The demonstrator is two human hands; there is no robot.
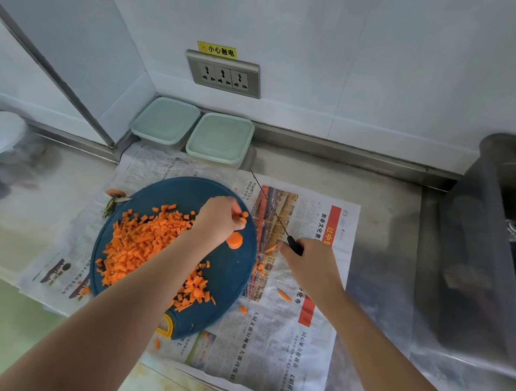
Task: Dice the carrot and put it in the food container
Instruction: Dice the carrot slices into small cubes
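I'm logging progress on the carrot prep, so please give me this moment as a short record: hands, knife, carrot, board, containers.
left hand: pinches a small carrot piece over the cutting board
right hand: grips the knife, blade pointing away over the newspaper
diced carrot: piled on the board's left half
carrot slice: round, lying on the board by the left hand
food containers: two side by side at the wall, lids on
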